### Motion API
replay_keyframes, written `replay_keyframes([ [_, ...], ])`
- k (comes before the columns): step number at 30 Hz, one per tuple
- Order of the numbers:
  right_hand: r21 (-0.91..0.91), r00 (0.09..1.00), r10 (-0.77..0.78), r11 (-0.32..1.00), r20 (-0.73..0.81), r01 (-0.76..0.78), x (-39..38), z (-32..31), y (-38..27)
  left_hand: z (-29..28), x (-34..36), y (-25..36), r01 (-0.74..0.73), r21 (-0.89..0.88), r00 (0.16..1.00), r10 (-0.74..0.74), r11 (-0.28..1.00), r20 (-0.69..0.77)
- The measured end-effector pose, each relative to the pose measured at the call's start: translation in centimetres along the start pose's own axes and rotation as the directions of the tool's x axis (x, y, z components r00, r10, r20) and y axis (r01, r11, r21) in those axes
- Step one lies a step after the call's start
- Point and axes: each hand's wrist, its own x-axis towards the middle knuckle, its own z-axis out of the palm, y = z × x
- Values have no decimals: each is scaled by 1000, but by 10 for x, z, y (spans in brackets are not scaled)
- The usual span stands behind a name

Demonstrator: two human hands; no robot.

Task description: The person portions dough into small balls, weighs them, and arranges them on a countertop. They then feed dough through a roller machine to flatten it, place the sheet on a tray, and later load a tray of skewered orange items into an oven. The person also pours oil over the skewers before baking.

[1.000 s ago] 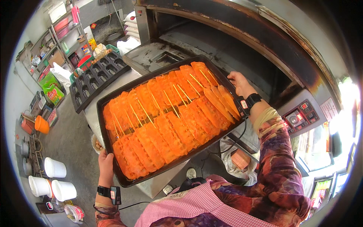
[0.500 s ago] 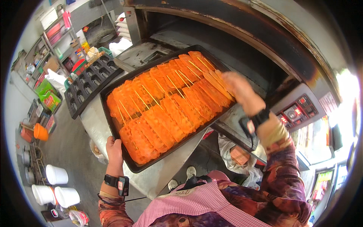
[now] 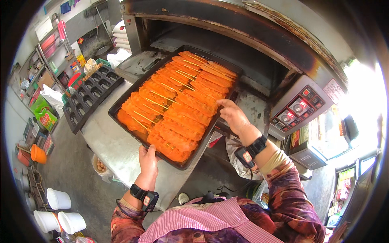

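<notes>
A dark baking tray (image 3: pixel 187 165) lies at a slant, its far end at the oven opening and its near end over a metal table. Two rows of overlapping orange-red, sauce-coated flat pieces (image 3: pixel 184 107) fill it, with thin wooden skewers (image 3: pixel 163 96) sticking out along the middle. My left hand (image 3: pixel 148 163) grips the near end of the tray, thumb at the rim. At the right long side is my right hand (image 3: pixel 235 117), its fingers bent over the rim beside the orange pieces; its fingertips are partly hidden.
The oven (image 3: pixel 210 40) stands open beyond the tray, with a lit control panel (image 3: pixel 298 107) at right. A dark moulded pan (image 3: pixel 91 95) rests on the metal table (image 3: pixel 109 129) at left. White buckets (image 3: pixel 58 198) stand on the floor; a plastic bag (image 3: pixel 237 158) hangs below the right hand.
The tray has turned, its far end swinging toward the oven. My right hand has come back from the far right corner to the middle of the right side; my left hand has moved right with the tray.
</notes>
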Motion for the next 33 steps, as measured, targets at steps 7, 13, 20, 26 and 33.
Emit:
replay_keyframes([
  [7, -20, 983, -118, 992, 141, 122, -80, -26, -25, 33, -33, 10, 155, -127, 985, -144, 980, 95],
  [13, -152, 976, -185, 968, 118, 202, -272, -65, -51, 18, -55, 30, 181, -197, 961, -130, 964, 243],
  [20, 29, 952, -185, 980, -243, 197, -442, -137, -25, 16, -44, 39, 254, -189, 959, -221, 949, 178],
  [26, -23, 871, -268, 958, -412, 284, -509, -168, 46, 17, 18, 7, 212, -256, 966, -162, 943, 200],
  [33, -51, 798, -346, 928, -493, 370, -487, -166, 147, 35, 134, -19, 282, -316, 959, -252, 906, 132],
])
